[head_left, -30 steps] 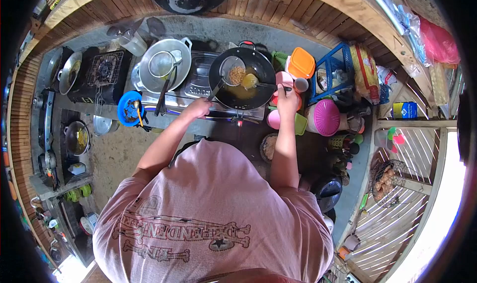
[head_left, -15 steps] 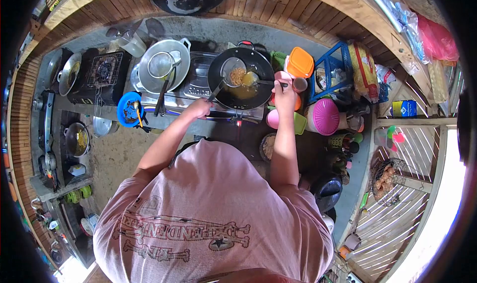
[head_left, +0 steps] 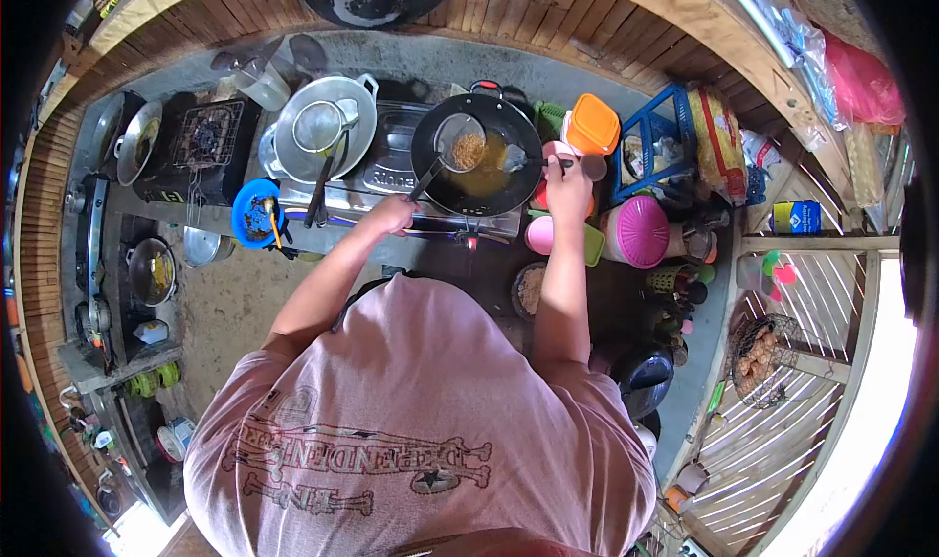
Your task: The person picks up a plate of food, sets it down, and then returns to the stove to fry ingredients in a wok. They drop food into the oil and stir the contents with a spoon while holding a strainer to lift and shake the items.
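My left hand (head_left: pixel 394 215) is closed around the handle of a strainer (head_left: pixel 456 130), which is held over the black wok (head_left: pixel 504 119). Golden-brown fried bits (head_left: pixel 469 151) lie in the strainer's mesh. Yellowish oil (head_left: pixel 477 184) covers part of the wok's bottom. With my right hand (head_left: pixel 564 187) I grip the dark handle of a metal turner (head_left: pixel 514 159); its head is in the wok at the right side, beside the strainer. Whether the turner is a flat spatula or a shallow ladle is hard to make out.
Left of the wok stand a bare stove burner (head_left: pixel 395 141) and a large metal pot (head_left: pixel 357 136) with another strainer (head_left: pixel 318 127) on it. A blue bowl (head_left: pixel 240 220) sits near the counter edge. To the right are an orange-lidded container (head_left: pixel 595 124), a blue rack (head_left: pixel 626 132) and a pink-lidded tub (head_left: pixel 642 231).
The turner's head has moved right, away from the strainer, and my right hand has shifted slightly right. The strainer stays nearly in place.
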